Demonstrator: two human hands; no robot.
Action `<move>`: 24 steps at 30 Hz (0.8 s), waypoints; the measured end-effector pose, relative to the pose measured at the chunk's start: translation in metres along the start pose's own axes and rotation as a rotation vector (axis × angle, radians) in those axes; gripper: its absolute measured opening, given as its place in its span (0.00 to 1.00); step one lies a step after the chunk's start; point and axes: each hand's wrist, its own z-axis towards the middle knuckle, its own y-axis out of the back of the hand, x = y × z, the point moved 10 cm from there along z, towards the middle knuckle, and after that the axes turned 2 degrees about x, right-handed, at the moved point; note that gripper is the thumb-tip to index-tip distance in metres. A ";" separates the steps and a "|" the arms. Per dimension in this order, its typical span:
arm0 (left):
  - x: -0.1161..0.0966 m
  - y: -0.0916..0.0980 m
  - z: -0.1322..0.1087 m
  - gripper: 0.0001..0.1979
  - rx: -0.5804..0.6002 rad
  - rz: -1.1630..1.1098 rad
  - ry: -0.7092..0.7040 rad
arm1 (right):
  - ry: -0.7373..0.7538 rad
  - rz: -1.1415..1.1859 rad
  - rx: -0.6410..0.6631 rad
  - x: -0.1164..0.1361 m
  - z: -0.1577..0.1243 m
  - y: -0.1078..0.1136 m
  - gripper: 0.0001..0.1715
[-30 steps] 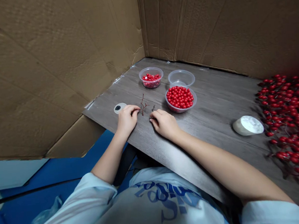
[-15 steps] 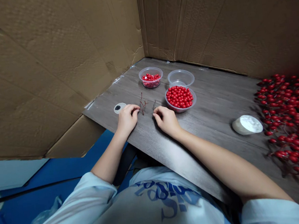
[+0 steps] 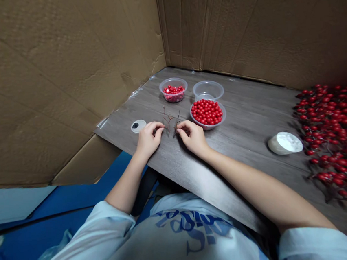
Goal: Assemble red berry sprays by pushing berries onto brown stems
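Over the grey wood-grain table [image 3: 242,139], my left hand [image 3: 150,138] pinches a thin reddish-brown twig [image 3: 168,118] with small side branches. Opposite it, my right hand [image 3: 192,135] has thumb and forefinger closed on a second, darker twig [image 3: 176,122]. The two twigs stand close together between my fingertips; whether they touch I cannot tell. Just beyond my right hand sits a clear bowl [image 3: 209,125] heaped with red berries [image 3: 206,111]. A round white disc with a dark centre [image 3: 138,126] lies by my left hand.
Farther back stand a clear bowl partly filled with red berries [image 3: 173,92] and another clear bowl [image 3: 208,90]. To the right are a white cup-like container [image 3: 285,143] and a pile of red-berried branches [image 3: 336,130]. Cardboard walls [image 3: 93,60] enclose the table's back and left.
My hands have drawn slightly closer together, bringing the two twigs nearer each other. The whole view has shifted a little.
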 end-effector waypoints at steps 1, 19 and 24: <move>-0.001 -0.001 0.000 0.06 0.011 -0.005 -0.006 | -0.003 0.012 -0.001 -0.001 0.000 0.000 0.05; -0.011 -0.012 -0.003 0.08 0.099 0.007 -0.004 | -0.057 0.098 0.042 -0.009 0.000 -0.006 0.04; -0.022 -0.017 -0.004 0.09 0.113 -0.142 -0.016 | -0.027 0.123 0.026 -0.003 0.001 -0.004 0.04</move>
